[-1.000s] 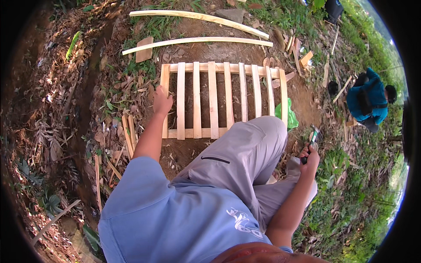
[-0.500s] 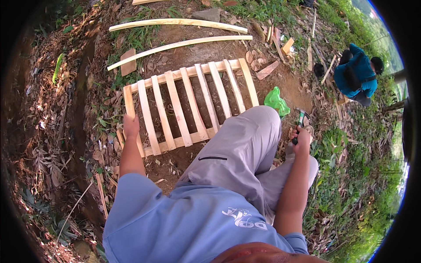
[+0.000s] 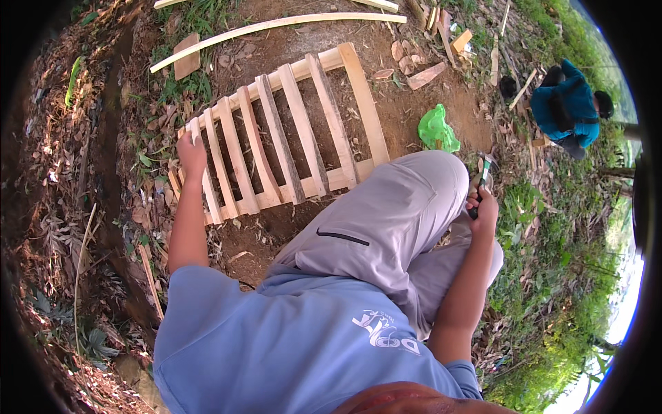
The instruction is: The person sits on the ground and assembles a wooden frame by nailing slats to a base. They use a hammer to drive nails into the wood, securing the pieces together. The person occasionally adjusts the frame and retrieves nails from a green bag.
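Observation:
A slatted wooden frame [image 3: 294, 200], made of pale strips across two long rails, lies on the ground in front of me, tilted in view. Its right end looks larger than its left. My left hand [image 3: 192, 150] is closed around the far left corner, by the end slat; part of the fingers is hidden. Beside my right knee, my right hand [image 3: 485, 207] is wrapped around the dark grip of a hammer [image 3: 487, 169] with a green shaft. The hammer's head points away from me, apart from the frame.
A crumpled green plastic bag [image 3: 437, 130] lies beyond my knee. Long thin wooden strips [image 3: 276, 25] and a flat board [image 3: 187, 58] lie past the frame, with wood offcuts [image 3: 427, 76] farther right. A person in teal [image 3: 564, 110] crouches at the far right.
The frame has turned and tilted, its right end now higher in view. My left hand has moved to its far left corner. My right hand still holds the hammer, slightly shifted.

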Available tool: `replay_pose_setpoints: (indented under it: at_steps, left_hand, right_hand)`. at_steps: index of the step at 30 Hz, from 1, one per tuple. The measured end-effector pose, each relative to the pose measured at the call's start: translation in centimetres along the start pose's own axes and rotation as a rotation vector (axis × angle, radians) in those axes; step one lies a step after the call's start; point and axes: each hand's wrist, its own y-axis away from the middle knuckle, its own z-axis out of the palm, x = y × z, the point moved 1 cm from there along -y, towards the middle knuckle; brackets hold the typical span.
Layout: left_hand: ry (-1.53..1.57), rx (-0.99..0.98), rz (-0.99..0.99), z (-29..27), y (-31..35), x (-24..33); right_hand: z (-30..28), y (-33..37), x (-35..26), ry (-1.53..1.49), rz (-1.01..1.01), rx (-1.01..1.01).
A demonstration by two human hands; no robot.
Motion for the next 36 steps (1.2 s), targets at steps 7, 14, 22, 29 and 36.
replay_pose_setpoints:
  at_steps: [7, 14, 22, 29, 36]
  left_hand:
    - [-0.022, -0.483, 0.706, 6.6, 21.1, 23.8]
    - [-0.104, -0.379, 0.905, 13.8, 23.6, 23.3]
    - [-0.142, -0.353, 0.969, 15.6, 22.3, 23.4]
    - [0.076, -0.323, 0.77, 14.7, 21.6, 24.2]
    - [0.285, -0.177, 0.552, 15.3, 19.8, 24.4]
  right_hand:
    - [0.3, 0.1, 1.1, 0.08, 0.001, 0.125]
    - [1.3, 1.2, 0.2, 0.048, 0.008, 0.056]
    - [1.1, 0.7, 1.2, 0.201, -0.061, 0.043]
    - [1.7, 1.4, 0.1, 0.171, -0.05, -0.011]
    - [-0.4, 0.4, 1.4, 0.278, -0.112, 0.026]
